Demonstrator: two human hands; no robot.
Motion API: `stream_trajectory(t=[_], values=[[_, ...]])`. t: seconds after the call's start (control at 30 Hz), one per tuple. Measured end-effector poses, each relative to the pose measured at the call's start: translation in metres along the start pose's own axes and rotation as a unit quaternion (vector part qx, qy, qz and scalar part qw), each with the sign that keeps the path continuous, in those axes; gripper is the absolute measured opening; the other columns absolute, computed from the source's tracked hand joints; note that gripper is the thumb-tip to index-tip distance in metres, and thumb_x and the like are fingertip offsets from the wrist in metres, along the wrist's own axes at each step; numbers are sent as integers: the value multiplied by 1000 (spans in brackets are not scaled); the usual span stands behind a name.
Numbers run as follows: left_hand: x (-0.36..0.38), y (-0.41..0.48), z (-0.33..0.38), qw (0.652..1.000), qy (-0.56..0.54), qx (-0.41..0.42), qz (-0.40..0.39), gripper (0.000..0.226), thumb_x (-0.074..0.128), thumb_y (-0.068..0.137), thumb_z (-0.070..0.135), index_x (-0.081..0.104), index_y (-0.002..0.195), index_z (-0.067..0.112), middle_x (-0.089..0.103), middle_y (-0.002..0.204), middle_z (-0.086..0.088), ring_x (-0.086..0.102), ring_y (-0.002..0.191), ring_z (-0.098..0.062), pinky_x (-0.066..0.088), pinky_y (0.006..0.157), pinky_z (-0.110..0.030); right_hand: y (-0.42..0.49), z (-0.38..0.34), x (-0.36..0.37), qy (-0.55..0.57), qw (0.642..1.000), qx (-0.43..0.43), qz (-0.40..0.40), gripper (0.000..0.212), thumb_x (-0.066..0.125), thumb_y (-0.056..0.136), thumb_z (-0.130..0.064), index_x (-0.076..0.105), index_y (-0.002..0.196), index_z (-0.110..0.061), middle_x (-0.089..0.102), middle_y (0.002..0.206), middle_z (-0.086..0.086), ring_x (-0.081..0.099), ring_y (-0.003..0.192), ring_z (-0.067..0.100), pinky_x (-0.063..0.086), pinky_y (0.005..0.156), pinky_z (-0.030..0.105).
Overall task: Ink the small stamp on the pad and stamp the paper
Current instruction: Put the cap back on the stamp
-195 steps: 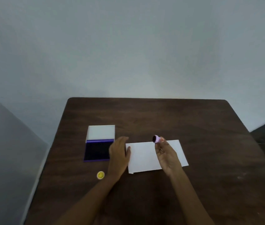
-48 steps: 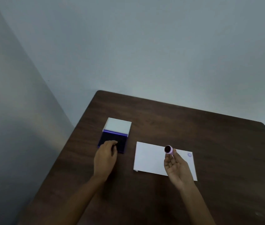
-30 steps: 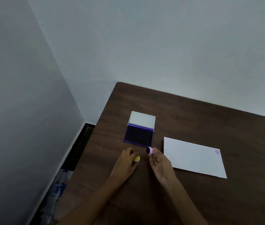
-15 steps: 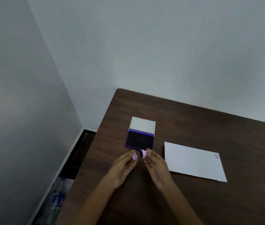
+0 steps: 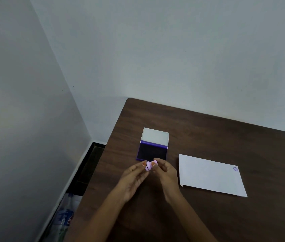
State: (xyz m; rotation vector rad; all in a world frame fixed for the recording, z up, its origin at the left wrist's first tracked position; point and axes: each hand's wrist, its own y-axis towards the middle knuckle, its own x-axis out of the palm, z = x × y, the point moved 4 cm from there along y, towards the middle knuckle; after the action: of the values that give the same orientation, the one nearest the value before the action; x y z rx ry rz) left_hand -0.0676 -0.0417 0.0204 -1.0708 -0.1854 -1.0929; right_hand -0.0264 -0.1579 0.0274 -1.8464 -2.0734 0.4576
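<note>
Both hands meet just in front of the ink pad (image 5: 151,151), which lies open on the table with its dark pad showing and its white lid tipped back. My right hand (image 5: 166,173) pinches the small pink stamp (image 5: 154,163). My left hand (image 5: 134,177) holds its pink cap (image 5: 148,166) pressed against the stamp's end. To the right lies the white paper (image 5: 210,175), flat, with one round purple stamp mark (image 5: 235,169) near its far right corner.
The dark wooden table (image 5: 208,130) stands in a room corner; its left edge runs beside a grey wall. On the floor to the left, below the table edge, lie plastic bottles (image 5: 63,219).
My left hand picked the cap up from the table and brought it to the stamp in my right hand. The two pieces, apart half a second ago, now touch.
</note>
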Motion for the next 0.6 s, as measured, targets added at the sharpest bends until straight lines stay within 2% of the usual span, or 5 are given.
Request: stream_trajectory(t=[0.17,0.27,0.37,0.5,0.6], values=[[6,2,2,1000,12,-10,-27,21,63,77,1,68,98,2,71,100,-18,67,96,-26,57,78,-30,3,-5,-2,-64,997,-33,14,25,72,75,-26,65,98,-18,71,100,7,65,93,19,53,89,39],[8,2,6,998,60,11,-33,29,68,75,4,65,104,2,70,104,-16,65,100,-25,54,85,-31,2,-7,-3,-76,996,-39,13,29,75,73,-26,66,99,-17,71,97,5,65,91,18,54,88,40],[7,2,9,988,143,49,2,27,71,73,9,68,99,8,71,102,-12,66,98,-21,56,80,-27,3,-5,-4,-64,998,-23,5,26,74,74,-23,65,98,-16,70,99,6,64,93,20,52,91,42],[2,3,11,966,239,94,28,24,73,72,17,69,96,17,71,97,-1,65,91,-10,52,64,-14,5,-2,-6,-59,998,3,2,22,70,77,-18,62,97,-18,68,102,7,63,93,20,52,91,39],[-1,9,12,948,302,97,19,30,72,75,19,64,104,21,69,100,3,61,95,-9,48,71,-18,8,-1,-4,-86,996,-21,-1,20,72,75,-17,63,92,-20,69,96,5,64,90,16,52,86,32]])
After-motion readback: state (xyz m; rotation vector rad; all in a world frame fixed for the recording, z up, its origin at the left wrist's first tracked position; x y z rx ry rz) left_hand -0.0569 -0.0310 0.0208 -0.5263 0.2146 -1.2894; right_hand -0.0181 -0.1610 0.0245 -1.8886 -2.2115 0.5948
